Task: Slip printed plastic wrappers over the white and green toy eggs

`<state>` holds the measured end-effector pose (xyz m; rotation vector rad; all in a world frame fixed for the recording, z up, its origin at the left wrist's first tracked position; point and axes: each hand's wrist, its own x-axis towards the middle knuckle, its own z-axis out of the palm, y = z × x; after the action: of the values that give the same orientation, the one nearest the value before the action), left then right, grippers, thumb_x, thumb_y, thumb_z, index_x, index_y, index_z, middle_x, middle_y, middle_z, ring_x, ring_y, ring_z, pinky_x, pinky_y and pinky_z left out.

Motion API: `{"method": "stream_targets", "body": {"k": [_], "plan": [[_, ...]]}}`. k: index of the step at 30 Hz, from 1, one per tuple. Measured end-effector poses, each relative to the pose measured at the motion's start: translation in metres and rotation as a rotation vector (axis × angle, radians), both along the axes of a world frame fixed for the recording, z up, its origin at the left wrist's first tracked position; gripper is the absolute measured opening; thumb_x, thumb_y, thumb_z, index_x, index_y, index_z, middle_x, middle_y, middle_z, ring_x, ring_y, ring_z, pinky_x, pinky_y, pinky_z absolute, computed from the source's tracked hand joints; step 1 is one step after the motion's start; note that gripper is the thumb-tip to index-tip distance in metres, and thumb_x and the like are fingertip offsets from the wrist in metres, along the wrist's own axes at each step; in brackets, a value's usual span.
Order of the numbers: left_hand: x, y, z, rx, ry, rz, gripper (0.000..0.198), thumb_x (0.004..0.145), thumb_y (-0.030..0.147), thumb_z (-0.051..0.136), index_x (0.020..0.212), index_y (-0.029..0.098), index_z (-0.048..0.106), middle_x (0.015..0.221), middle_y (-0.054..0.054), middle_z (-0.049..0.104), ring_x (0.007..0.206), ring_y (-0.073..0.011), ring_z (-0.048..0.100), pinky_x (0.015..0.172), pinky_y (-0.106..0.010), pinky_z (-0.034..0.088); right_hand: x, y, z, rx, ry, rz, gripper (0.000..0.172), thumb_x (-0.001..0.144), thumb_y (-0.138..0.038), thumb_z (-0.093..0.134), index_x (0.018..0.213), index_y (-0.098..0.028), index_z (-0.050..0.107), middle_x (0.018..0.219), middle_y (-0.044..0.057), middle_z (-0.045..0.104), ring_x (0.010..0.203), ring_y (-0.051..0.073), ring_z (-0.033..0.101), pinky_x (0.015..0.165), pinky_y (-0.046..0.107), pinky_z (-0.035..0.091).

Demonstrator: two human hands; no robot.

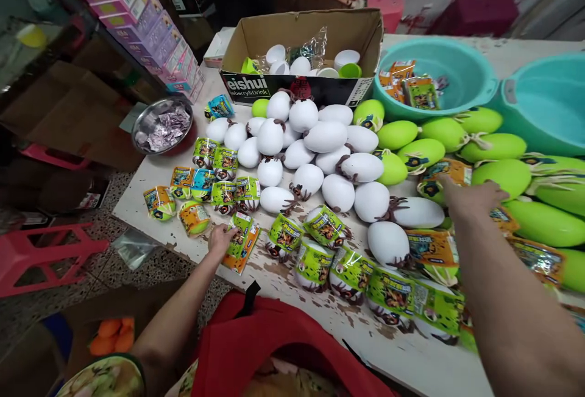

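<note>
My left hand (221, 241) is closed on the near edge of a small stack of flat printed sleeves (240, 240), green over orange, at the table's front edge. Fingers apart, my right hand (473, 195) reaches in among the lime-green plastic eggs (501, 178). Its thumb side is beside an orange-sleeved egg (446, 175); whether it touches it I cannot tell. White plastic eggs (325, 136) with brown claw-like pieces crowd the middle. Along the front are white eggs in green sleeves (351, 270), and smaller sleeved eggs (194, 217) lie at the left.
Behind the eggs stands an open cardboard box (301, 89) holding egg halves. Two turquoise basins (470, 74) are at the back right, one with sleeves inside. A metal bowl (183, 135) of small packets sits left, near stacked boxes (150, 31). A red stool (46, 257) is on the floor.
</note>
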<state>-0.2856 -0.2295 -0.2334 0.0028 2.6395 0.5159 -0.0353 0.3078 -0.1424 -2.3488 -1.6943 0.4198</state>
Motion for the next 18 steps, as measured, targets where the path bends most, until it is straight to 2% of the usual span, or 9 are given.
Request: {"method": "stream_targets", "body": {"k": [2,4,5,7,9,10,11,14,18], "plan": [[-0.001,-0.006,0.006,0.075,0.019,-0.016,0.019,0.072,0.037,0.061,0.067,0.018,0.059,0.081,-0.008,0.064,0.085,-0.0237,0.058,0.071,-0.029,0.039,-0.003,-0.043,0.017,0.197,0.109,0.116,0.108,0.054,-0.045,0.086,0.134,0.010,0.039,0.132,0.040,0.036,0.126,0.037,0.036,0.096,0.049,0.030],[0.001,-0.012,0.017,0.156,0.023,-0.030,0.021,0.075,0.037,0.056,0.065,0.019,0.058,0.074,-0.005,0.061,0.080,-0.0215,0.056,0.069,-0.028,0.039,-0.008,-0.112,0.035,0.356,0.305,0.305,0.083,0.064,-0.041,0.081,0.128,0.002,0.050,0.126,0.031,0.048,0.116,0.032,0.047,0.096,0.045,0.036],[0.003,-0.014,0.025,0.201,0.011,-0.041,0.023,0.076,0.039,0.055,0.066,0.019,0.058,0.070,-0.004,0.060,0.077,-0.0204,0.056,0.068,-0.027,0.039,-0.012,-0.154,0.042,0.344,0.455,0.395,0.067,0.072,-0.042,0.074,0.125,-0.005,0.055,0.122,0.025,0.054,0.108,0.029,0.053,0.090,0.043,0.041],[0.012,-0.015,0.042,0.291,-0.035,-0.076,0.029,0.077,0.045,0.054,0.068,0.018,0.059,0.066,-0.001,0.058,0.070,-0.0180,0.055,0.064,-0.025,0.041,-0.025,-0.246,0.049,-0.040,0.785,0.539,0.052,0.076,-0.049,0.068,0.115,-0.015,0.063,0.103,0.014,0.065,0.088,0.024,0.061,0.080,0.040,0.048],[0.024,-0.011,0.060,0.396,-0.113,-0.115,0.034,0.076,0.051,0.055,0.070,0.017,0.060,0.065,0.001,0.057,0.066,-0.0158,0.054,0.061,-0.024,0.041,-0.044,-0.328,0.046,-0.590,0.979,0.611,0.057,0.064,-0.049,0.077,0.110,-0.018,0.065,0.094,0.009,0.069,0.080,0.023,0.063,0.074,0.037,0.051],[0.032,-0.007,0.068,0.462,-0.168,-0.122,0.036,0.075,0.052,0.057,0.071,0.017,0.061,0.065,0.001,0.058,0.065,-0.0151,0.054,0.060,-0.023,0.042,-0.053,-0.359,0.040,-0.809,1.053,0.604,0.059,0.058,-0.047,0.082,0.107,-0.019,0.066,0.091,0.008,0.070,0.078,0.022,0.064,0.071,0.035,0.051],[0.040,-0.001,0.076,0.535,-0.235,-0.116,0.036,0.074,0.052,0.060,0.072,0.016,0.062,0.066,0.001,0.059,0.064,-0.0146,0.054,0.060,-0.023,0.042,-0.061,-0.383,0.033,-0.917,1.123,0.583,0.054,0.054,-0.047,0.083,0.098,-0.018,0.068,0.086,0.006,0.070,0.074,0.021,0.063,0.067,0.032,0.051],[0.062,0.018,0.091,0.733,-0.445,-0.033,0.037,0.068,0.051,0.067,0.077,0.016,0.063,0.069,0.001,0.062,0.064,-0.0144,0.055,0.059,-0.023,0.044,-0.074,-0.408,0.010,-0.963,1.211,0.457,0.047,0.054,-0.058,0.078,0.064,-0.015,0.064,0.060,0.001,0.062,0.053,0.013,0.053,0.051,0.025,0.044],[0.078,0.043,0.093,0.777,-0.509,0.010,0.041,0.066,0.055,0.067,0.073,0.014,0.065,0.062,0.000,0.061,0.058,-0.0145,0.054,0.054,-0.023,0.042,-0.062,-0.387,-0.001,-0.835,1.205,0.390,0.048,0.051,-0.058,0.079,0.063,-0.015,0.064,0.058,0.000,0.061,0.053,0.013,0.052,0.052,0.025,0.044]]}}
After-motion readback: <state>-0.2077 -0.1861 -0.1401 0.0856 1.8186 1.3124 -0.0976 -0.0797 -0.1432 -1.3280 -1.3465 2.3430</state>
